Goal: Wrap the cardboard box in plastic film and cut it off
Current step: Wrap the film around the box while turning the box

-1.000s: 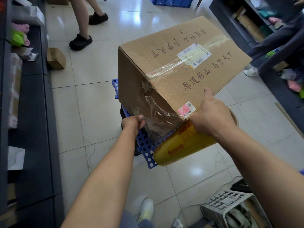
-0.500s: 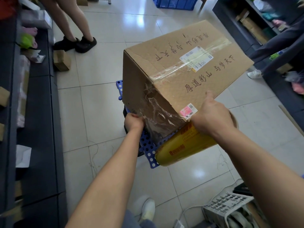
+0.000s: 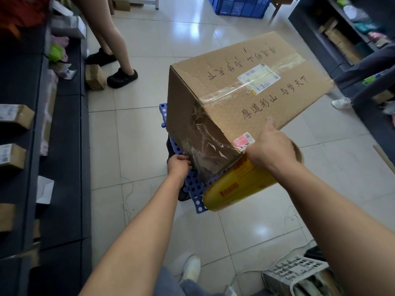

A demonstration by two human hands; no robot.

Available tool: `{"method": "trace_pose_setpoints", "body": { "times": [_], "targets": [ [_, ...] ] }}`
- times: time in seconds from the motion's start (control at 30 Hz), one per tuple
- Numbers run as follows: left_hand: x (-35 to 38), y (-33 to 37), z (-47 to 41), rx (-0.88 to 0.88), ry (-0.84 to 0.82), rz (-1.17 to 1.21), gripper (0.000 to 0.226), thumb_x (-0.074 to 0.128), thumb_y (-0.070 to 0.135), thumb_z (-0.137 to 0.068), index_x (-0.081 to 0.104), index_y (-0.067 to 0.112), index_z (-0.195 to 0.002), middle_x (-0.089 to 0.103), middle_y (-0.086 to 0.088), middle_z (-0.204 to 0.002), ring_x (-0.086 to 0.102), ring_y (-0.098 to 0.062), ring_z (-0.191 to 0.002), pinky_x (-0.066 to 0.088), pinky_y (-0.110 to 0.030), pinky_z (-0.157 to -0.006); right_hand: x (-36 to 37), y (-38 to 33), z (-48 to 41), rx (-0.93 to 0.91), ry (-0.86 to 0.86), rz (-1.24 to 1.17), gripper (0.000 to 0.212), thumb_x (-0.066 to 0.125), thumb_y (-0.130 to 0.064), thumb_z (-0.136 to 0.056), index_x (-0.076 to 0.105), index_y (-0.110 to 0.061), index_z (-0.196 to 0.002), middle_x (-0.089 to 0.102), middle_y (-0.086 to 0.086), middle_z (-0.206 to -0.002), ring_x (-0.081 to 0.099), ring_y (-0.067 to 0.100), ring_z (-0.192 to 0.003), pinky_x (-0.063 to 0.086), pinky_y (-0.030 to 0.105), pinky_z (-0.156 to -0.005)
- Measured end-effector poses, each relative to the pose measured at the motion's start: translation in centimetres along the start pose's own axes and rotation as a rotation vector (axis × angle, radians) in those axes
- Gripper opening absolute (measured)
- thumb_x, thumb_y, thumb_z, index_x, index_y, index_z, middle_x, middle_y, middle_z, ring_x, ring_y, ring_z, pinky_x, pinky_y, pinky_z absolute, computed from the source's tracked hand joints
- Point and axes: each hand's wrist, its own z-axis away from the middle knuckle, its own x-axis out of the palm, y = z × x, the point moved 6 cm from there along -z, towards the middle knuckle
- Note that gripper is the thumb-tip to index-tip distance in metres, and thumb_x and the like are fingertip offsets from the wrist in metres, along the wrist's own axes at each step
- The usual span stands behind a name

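A large taped cardboard box point(image 3: 245, 86) with black printed characters stands tilted on a blue perforated platform point(image 3: 192, 189). Crinkled clear plastic film point(image 3: 210, 150) covers its near lower corner. My left hand point(image 3: 178, 165) pinches the film's edge against the box's lower left side. My right hand point(image 3: 270, 146) grips the upper end of a yellow film roll point(image 3: 237, 189) at the box's near bottom edge, thumb pointing up against the box. The roll slopes down toward me below the box.
Dark shelving point(image 3: 64, 146) with small parcels runs along the left. A person's legs point(image 3: 111, 39) in black shoes stand beside a small box point(image 3: 95, 77) on the floor. Another person's leg and white shoe point(image 3: 342, 102) are at right. A white basket point(image 3: 299, 276) sits bottom right.
My left hand has slid slightly down along the box's lower left side. The standing person's feet have shifted. My right hand and the roll hold about the same place.
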Motion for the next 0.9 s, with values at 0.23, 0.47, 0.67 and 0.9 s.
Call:
{"method": "trace_pose_setpoints", "body": {
  "times": [0.23,0.47,0.67,0.9],
  "targets": [
    [3.4,-8.3,5.1,-0.253,-0.293,-0.144,0.007,0.054,0.014,-0.094,0.058,0.011,-0.099,0.06,-0.009,-0.093,0.056,-0.021,-0.082,0.044,-0.027,-0.064,0.1,0.2,0.1,-0.056,-0.006,-0.016,0.075,0.06,-0.014,-0.085,0.014,-0.009,-0.145,0.054,0.018,-0.121,0.053,0.036,-0.11,0.044,0.043,-0.088],
    [3.8,-8.9,5.7,-0.315,-0.312,-0.059,0.029,0.051,0.021,-0.097,0.056,0.005,-0.121,0.062,-0.011,-0.109,0.058,-0.024,-0.1,0.044,-0.03,-0.075,0.0,0.1,0.4,-0.052,0.006,-0.026,0.06,0.06,-0.013,-0.085,0.026,-0.01,-0.133,0.053,0.018,-0.12,0.052,0.038,-0.111,0.044,0.044,-0.088],
    [4.3,-8.0,5.6,-0.331,-0.319,-0.063,0.038,0.052,0.023,-0.097,0.05,0.006,-0.131,0.057,-0.011,-0.129,0.054,-0.026,-0.119,0.041,-0.033,-0.09,0.1,0.3,0.5,-0.058,-0.001,-0.039,0.06,0.059,-0.013,-0.086,0.025,-0.01,-0.136,0.053,0.018,-0.121,0.052,0.037,-0.112,0.044,0.044,-0.089],
    [5.2,-7.6,6.3,-0.326,-0.217,-0.032,0.037,0.054,0.028,-0.095,0.052,0.006,-0.125,0.06,-0.013,-0.12,0.056,-0.028,-0.113,0.047,-0.036,-0.09,0.1,0.4,-0.2,-0.191,-0.107,0.009,0.082,0.057,-0.021,-0.089,0.003,-0.006,-0.149,0.051,0.017,-0.124,0.051,0.034,-0.113,0.044,0.04,-0.086]
  ]
}}
